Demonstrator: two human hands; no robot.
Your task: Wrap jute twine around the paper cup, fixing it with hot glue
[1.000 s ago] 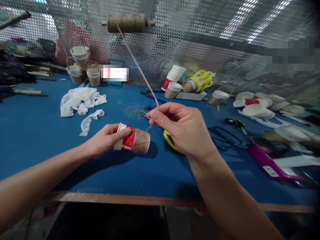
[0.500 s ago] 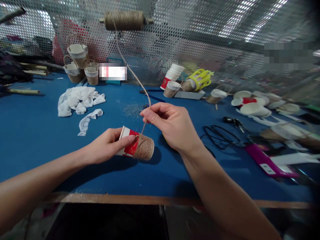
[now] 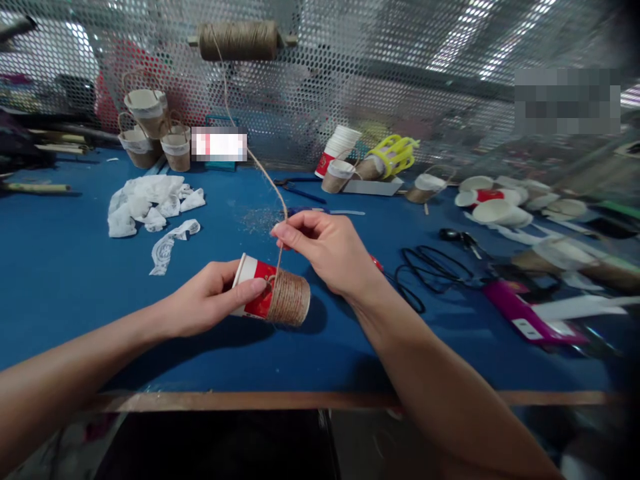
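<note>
Cup (image 3: 261, 305) clasped in left hand (image 3: 210, 298), right hand (image 3: 330, 250) pinching twine (image 3: 273, 183), blue tabletop (image 3: 210, 363), perforated panel (image 3: 345, 83)

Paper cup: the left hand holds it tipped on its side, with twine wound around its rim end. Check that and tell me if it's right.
Not quite: the head view shows the twine wound around the base end of the paper cup, not the rim end. The left hand does hold it tipped on its side.

craft wkshop: twine spool (image 3: 237, 41), perf. metal wall (image 3: 290, 100), lace scraps (image 3: 145, 195) & cups (image 3: 176, 155) on wkbench (image 3: 55, 267)
</note>
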